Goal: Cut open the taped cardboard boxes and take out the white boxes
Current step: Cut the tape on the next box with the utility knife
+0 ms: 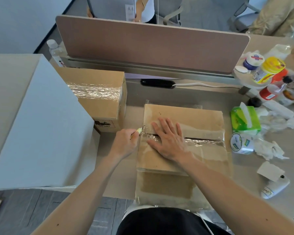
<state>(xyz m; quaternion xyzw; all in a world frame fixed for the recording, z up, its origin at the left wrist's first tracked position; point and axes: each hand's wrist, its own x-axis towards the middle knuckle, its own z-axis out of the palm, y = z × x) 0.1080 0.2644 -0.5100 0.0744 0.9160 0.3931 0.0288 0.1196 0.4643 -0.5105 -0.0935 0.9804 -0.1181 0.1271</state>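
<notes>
The taped cardboard box [193, 116] lies flat in the middle of the surface [134, 97], its near end reaching the front edge. Its brown flaps are scuffed and dull, and a band of shiny, wrinkled clear tape runs along the centre seam, which shows as a dark slit toward the right. The right hand [168, 139] lies open on it, palm down with fingers spread across the seam. The left hand [124, 141] grips a small cutter [139, 130] with a pale yellow tip, held at the box's left edge where the seam ends. Behind and to the left stands a second cardboard box [98, 95], taller and banded with crinkled clear tape, partly hidden by a large smooth white box [32, 116]. To the right lie a green tissue pack [241, 121], a tape roll [239, 143], crumpled white tissues [268, 148] and a cluster of bottles [268, 70]. A pinkish fabric divider [151, 44] with rounded corners closes off the back.
</notes>
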